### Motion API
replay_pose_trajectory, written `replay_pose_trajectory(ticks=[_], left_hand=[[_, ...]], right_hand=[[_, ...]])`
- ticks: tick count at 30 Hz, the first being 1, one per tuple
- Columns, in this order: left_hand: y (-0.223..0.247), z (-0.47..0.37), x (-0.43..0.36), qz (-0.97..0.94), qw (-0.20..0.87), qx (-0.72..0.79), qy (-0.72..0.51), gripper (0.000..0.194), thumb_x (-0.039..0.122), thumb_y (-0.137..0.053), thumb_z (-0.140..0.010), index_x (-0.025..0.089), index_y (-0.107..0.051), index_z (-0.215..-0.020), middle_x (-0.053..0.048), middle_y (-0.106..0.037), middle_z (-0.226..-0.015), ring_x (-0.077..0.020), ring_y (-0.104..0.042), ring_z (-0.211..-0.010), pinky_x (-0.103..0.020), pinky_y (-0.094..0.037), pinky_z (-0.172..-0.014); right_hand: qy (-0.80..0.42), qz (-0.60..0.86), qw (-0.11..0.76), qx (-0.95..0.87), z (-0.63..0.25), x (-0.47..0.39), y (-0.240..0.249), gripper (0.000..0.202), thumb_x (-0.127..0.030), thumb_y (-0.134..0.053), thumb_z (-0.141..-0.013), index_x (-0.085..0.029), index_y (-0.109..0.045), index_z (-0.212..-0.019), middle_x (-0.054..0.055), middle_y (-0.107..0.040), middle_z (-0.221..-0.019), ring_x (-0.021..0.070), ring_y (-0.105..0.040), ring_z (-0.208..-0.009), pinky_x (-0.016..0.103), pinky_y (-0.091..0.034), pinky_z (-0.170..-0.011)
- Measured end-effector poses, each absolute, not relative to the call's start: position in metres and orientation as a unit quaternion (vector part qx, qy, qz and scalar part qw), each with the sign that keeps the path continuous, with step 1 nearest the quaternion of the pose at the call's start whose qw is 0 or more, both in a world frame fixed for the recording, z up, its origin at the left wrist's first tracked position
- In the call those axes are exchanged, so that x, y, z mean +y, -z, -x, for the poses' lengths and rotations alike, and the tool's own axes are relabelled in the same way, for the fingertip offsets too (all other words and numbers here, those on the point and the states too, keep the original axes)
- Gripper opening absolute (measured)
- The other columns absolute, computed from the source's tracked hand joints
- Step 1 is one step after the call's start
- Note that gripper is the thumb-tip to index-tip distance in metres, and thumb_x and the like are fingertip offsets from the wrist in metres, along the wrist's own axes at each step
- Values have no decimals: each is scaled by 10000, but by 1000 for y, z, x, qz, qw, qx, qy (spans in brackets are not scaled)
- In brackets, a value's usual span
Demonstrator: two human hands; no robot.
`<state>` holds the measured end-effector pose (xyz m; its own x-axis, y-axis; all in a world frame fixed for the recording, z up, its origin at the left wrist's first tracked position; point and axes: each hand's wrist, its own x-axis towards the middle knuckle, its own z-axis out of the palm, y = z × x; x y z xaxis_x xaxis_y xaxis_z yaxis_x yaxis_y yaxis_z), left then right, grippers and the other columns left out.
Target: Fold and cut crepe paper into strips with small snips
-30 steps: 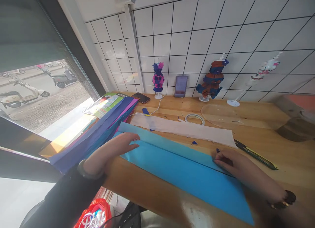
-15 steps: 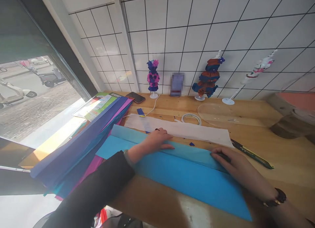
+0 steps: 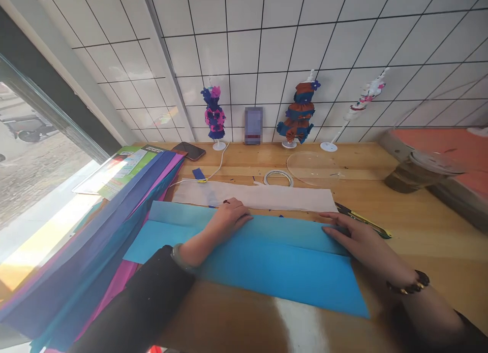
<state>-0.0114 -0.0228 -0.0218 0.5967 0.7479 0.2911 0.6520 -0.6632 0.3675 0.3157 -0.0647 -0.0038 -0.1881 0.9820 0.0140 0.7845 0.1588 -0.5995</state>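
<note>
Dark phone (image 3: 189, 151) lying flat, lidded cup (image 3: 407, 174) at right, white tiled wall (image 3: 244, 53)

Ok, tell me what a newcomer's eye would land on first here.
Probably the bright blue sheet across the front of the table, with the left hand on its paler far strip and the right hand at its right end. Next, the purple, teal and pink sheets heaped at the left, and the orange-and-blue ruffled ornament standing by the tiled wall.
</note>
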Motion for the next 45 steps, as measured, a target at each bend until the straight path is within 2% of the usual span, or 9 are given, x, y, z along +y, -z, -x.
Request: replay_pose_trajectory(ticks=[5,15,30,35,40,45], left_hand=[[21,12,-22,-891,99,388,-214,253,291,-393,-908,159,-586,-809,-54,-586,-779,-180,-501,-794,-329,-396,-748],[24,13,-20,-891,105,383,-220,245,289,-394,-903,169,-586,-808,-50,-593,-763,-183,-511,-787,-330,-408,-731],[23,14,-17,-890,115,384,-217,233,274,-410,-899,172,-599,-811,-43,-594,-746,-179,-515,-779,-312,-407,-712],[23,15,-17,-892,116,382,-212,236,272,-416,-899,159,-603,-812,-52,-601,-754,-179,-515,-780,-310,-409,-716],[19,14,-20,-893,114,387,-199,223,273,-444,-891,155,-624,-833,-48,-615,-769,-170,-518,-792,-292,-411,-733],[16,15,-22,-892,111,401,-178,220,271,-454,-889,153,-637,-853,-40,-619,-774,-160,-522,-800,-275,-406,-746]], right_hand=[[-253,614,203,-720,-321,-63,9,424,-473,-416,-841,-197,-529,-1143,23,-641,-810,190,-596,-766,327,-489,-669],[-243,605,231,-722,-323,-59,13,365,-454,-389,-849,-223,-585,-1054,50,-650,-1069,234,-592,-965,391,-470,-828],[-242,612,233,-716,-319,-57,7,360,-435,-381,-861,-210,-607,-1030,48,-664,-1039,215,-609,-937,368,-485,-814],[-238,613,223,-719,-319,-58,5,352,-434,-390,-858,-217,-608,-1029,36,-660,-1065,209,-607,-966,367,-478,-858],[-212,631,220,-713,-321,-60,8,364,-479,-418,-816,-244,-639,-986,19,-669,-1058,229,-613,-985,377,-490,-866],[-207,647,179,-711,-327,-59,18,395,-533,-423,-788,-289,-653,-996,-15,-667,-1064,235,-615,-983,367,-474,-905]])
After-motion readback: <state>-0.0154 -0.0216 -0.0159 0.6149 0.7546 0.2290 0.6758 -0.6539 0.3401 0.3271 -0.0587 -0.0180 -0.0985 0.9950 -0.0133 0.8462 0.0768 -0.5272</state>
